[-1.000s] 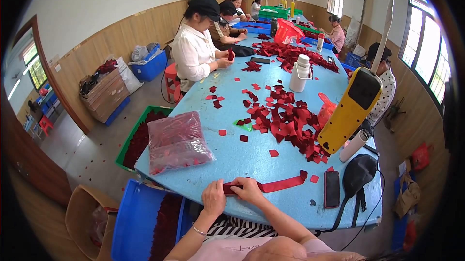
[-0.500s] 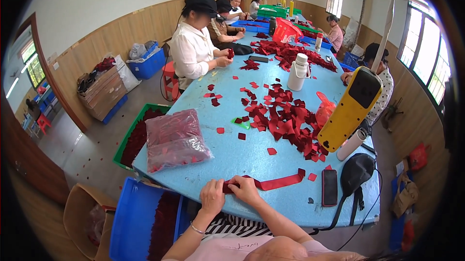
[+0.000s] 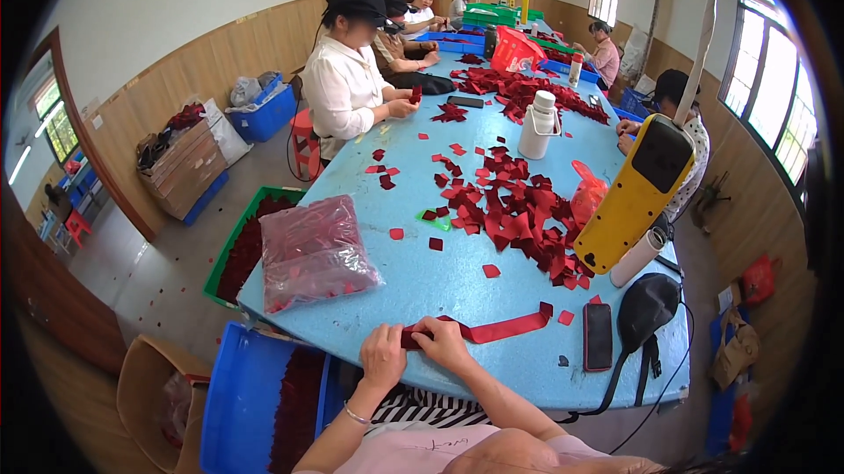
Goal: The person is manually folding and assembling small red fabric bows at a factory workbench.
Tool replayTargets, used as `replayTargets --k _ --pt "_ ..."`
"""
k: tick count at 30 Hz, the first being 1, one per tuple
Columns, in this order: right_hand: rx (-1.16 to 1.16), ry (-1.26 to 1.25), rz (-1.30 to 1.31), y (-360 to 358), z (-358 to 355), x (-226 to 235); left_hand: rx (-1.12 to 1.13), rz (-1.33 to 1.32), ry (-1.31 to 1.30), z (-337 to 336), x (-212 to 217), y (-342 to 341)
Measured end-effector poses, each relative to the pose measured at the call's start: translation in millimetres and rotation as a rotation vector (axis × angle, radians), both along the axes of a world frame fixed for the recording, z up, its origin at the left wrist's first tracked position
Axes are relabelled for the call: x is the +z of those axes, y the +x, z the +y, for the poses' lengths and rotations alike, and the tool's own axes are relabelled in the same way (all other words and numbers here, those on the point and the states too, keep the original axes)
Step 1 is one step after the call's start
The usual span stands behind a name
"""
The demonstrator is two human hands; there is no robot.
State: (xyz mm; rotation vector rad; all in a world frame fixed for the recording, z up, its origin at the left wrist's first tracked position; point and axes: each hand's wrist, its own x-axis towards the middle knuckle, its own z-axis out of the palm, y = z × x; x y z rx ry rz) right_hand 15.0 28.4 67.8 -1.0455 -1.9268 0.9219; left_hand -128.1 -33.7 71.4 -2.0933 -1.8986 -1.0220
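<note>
A dark red strip of fabric ribbon (image 3: 510,327) lies across the near edge of the blue table (image 3: 422,280), its far right end folded upward. My left hand (image 3: 383,356) is closed on the strip's left end. Just to its right, my right hand (image 3: 442,344) pinches the same strip, fingers bent over it. A clear plastic bag (image 3: 318,250) packed with red pieces rests on the table beyond my left hand. Loose red fabric pieces (image 3: 519,210) are heaped farther up the table, with single squares scattered around.
Right of the strip lie a phone (image 3: 598,337) and a black cap (image 3: 649,316). A yellow hanging device (image 3: 635,194) and a white bottle (image 3: 539,127) stand beyond. Blue bin (image 3: 237,404) and green crate (image 3: 242,250) sit left of the table. Several co-workers (image 3: 347,87) work along it.
The view has shifted slightly. My hands keep their grip on the ribbon in nearly the same place.
</note>
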Motion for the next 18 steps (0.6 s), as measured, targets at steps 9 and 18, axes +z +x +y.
replayTargets --k 9,18 --pt "-0.006 0.035 0.024 1 -17 7 -0.026 -0.064 -0.015 -21 15 1" --pt "-0.023 0.014 -0.005 -1 15 3 -0.033 -0.065 -0.008 16 0 -2"
